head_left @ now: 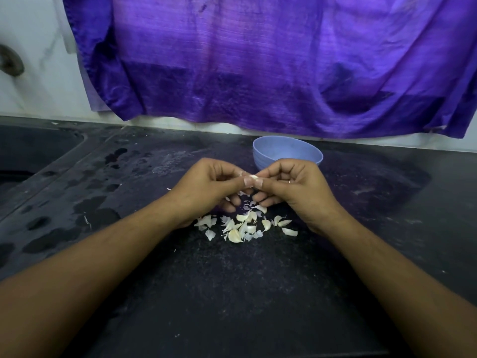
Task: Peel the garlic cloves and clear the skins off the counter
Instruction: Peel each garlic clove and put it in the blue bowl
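Both hands meet above the dark counter [232, 293]. My left hand [206, 187] and my right hand [291, 187] pinch one small garlic clove [253, 177] between thumbs and fingertips; most of the clove is hidden by the fingers. Below the hands lies a scatter of garlic cloves and skins [245, 226] on the counter, white and pale yellow, mixed together. A light blue bowl [286, 151] stands just behind my right hand; its inside looks bare from here.
A purple cloth [271, 60] hangs on the wall behind the counter. A sink recess [31, 156] lies at the far left. Wet patches [85, 210] mark the counter left of my left arm.
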A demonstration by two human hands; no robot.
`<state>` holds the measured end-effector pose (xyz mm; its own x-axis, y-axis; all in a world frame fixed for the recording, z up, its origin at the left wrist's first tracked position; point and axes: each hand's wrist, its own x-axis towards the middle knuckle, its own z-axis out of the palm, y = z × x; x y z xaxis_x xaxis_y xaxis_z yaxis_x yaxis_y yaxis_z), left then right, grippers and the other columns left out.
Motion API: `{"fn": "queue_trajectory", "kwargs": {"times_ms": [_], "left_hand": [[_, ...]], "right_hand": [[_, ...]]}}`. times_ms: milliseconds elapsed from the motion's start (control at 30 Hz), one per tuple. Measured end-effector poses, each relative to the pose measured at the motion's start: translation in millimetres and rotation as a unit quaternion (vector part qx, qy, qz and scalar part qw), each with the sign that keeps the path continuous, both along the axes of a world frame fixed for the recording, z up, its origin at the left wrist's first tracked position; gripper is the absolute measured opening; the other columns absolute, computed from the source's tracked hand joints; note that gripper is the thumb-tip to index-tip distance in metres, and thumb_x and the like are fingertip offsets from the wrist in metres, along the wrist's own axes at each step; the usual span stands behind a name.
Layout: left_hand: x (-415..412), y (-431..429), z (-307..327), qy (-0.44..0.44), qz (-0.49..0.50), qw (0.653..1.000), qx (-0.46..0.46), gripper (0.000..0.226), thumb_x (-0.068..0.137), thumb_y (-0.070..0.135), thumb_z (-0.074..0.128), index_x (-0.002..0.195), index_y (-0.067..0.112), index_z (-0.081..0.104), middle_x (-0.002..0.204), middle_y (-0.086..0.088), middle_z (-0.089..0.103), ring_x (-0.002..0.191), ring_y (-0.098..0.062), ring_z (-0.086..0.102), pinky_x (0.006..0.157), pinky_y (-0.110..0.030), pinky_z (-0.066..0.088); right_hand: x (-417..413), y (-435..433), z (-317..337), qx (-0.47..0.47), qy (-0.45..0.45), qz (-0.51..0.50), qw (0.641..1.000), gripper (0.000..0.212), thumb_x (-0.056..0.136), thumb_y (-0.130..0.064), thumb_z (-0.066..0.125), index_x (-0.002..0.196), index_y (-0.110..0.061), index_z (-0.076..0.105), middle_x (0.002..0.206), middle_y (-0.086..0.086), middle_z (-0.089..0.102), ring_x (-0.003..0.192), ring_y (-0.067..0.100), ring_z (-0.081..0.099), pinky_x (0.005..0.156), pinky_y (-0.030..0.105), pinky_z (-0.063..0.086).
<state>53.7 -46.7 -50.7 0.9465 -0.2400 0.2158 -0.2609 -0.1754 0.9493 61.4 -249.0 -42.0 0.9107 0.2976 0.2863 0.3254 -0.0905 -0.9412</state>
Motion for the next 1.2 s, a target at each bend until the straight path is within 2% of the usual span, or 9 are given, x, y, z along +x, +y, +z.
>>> {"fn": "queue_trajectory", "kwargs": {"times_ms": [100, 300, 433, 533, 667, 833, 967, 1100, 1200], "left_hand": [[0.4, -1.8, -1.0, -0.008, 0.01, 1.0, -0.003, 0.013, 0.094, 0.017, 0.072, 0.103, 0.009, 0.078, 0.082, -0.003, 0.075, 0.07, -0.009, 0.067, 0.061, -0.027, 0.061], [1.2, -2.6, -1.3, -0.014, 0.035, 0.999, 0.002, 0.01, 0.092, 0.015, 0.075, 0.099, 0.009, 0.077, 0.078, -0.002, 0.077, 0.072, -0.009, 0.071, 0.062, -0.027, 0.06], [0.7, -2.5, -1.2, 0.003, 0.034, 0.999, 0.003, 0.009, 0.092, 0.014, 0.075, 0.099, 0.009, 0.076, 0.083, -0.01, 0.078, 0.072, -0.013, 0.072, 0.063, -0.03, 0.06], [-1.0, -3.1, 0.6, 0.022, 0.027, 0.999, -0.005, 0.013, 0.093, 0.014, 0.073, 0.101, 0.004, 0.074, 0.089, -0.016, 0.078, 0.071, -0.015, 0.073, 0.059, -0.028, 0.06], [-2.6, -4.6, 1.0, 0.062, 0.021, 0.998, -0.027, 0.013, 0.094, 0.01, 0.072, 0.103, 0.001, 0.072, 0.076, -0.008, 0.075, 0.066, -0.014, 0.071, 0.058, -0.025, 0.059], [-2.8, -5.3, 0.9, 0.084, 0.023, 0.994, -0.072, 0.016, 0.088, 0.01, 0.077, 0.101, 0.001, 0.075, 0.076, -0.009, 0.073, 0.069, -0.011, 0.07, 0.058, -0.024, 0.061], [-3.6, -6.4, 2.8, 0.076, 0.032, 0.993, -0.087, 0.011, 0.087, 0.009, 0.078, 0.097, 0.004, 0.076, 0.075, -0.009, 0.073, 0.066, -0.011, 0.07, 0.056, -0.024, 0.061], [-3.0, -5.8, 2.4, 0.03, 0.058, 0.995, -0.072, 0.009, 0.088, 0.008, 0.078, 0.097, 0.006, 0.078, 0.078, -0.012, 0.077, 0.065, -0.012, 0.072, 0.057, -0.024, 0.06], [-2.1, -7.1, 1.0, 0.001, 0.07, 0.997, -0.039, 0.011, 0.088, 0.011, 0.079, 0.098, 0.006, 0.078, 0.081, -0.012, 0.078, 0.07, -0.016, 0.074, 0.061, -0.027, 0.06]], "right_hand": [[-0.6, -1.0, 0.2, -0.002, 0.007, -0.003, 1.0, 0.009, 0.088, 0.0, 0.076, 0.094, 0.003, 0.071, 0.083, 0.024, 0.075, 0.069, 0.023, 0.075, 0.065, 0.032, 0.063], [-0.7, 0.4, -1.5, -0.013, 0.029, -0.004, 0.999, 0.009, 0.089, -0.003, 0.075, 0.095, 0.003, 0.071, 0.086, 0.03, 0.073, 0.066, 0.023, 0.074, 0.06, 0.029, 0.062], [0.4, 0.5, -0.7, -0.036, 0.005, -0.014, 0.999, 0.012, 0.089, -0.003, 0.076, 0.096, 0.004, 0.07, 0.083, 0.03, 0.071, 0.066, 0.024, 0.072, 0.057, 0.028, 0.06], [-0.2, 0.4, -0.8, -0.045, -0.015, -0.009, 0.999, 0.01, 0.09, -0.001, 0.075, 0.097, 0.003, 0.069, 0.085, 0.03, 0.07, 0.068, 0.024, 0.071, 0.056, 0.028, 0.059], [-1.8, -0.6, -0.2, -0.046, 0.005, 0.013, 0.999, 0.017, 0.088, 0.001, 0.076, 0.101, 0.004, 0.067, 0.089, 0.032, 0.068, 0.071, 0.028, 0.072, 0.059, 0.031, 0.061], [-1.2, 0.1, 0.3, -0.035, 0.001, 0.005, 0.999, 0.014, 0.086, 0.001, 0.077, 0.097, 0.005, 0.069, 0.085, 0.031, 0.071, 0.067, 0.023, 0.072, 0.057, 0.028, 0.06], [-1.7, 1.0, 0.0, -0.004, 0.022, 0.004, 1.0, 0.01, 0.089, 0.002, 0.074, 0.097, 0.005, 0.069, 0.079, 0.022, 0.073, 0.066, 0.021, 0.073, 0.059, 0.03, 0.061], [-3.3, 2.7, 0.3, -0.004, 0.021, -0.01, 1.0, 0.016, 0.09, -0.002, 0.074, 0.099, 0.009, 0.067, 0.085, 0.028, 0.073, 0.073, 0.026, 0.075, 0.062, 0.031, 0.062], [-1.8, 2.3, -1.4, -0.008, 0.032, -0.012, 0.999, 0.01, 0.09, 0.0, 0.074, 0.095, 0.005, 0.066, 0.084, 0.027, 0.073, 0.074, 0.027, 0.075, 0.063, 0.033, 0.063]]}}
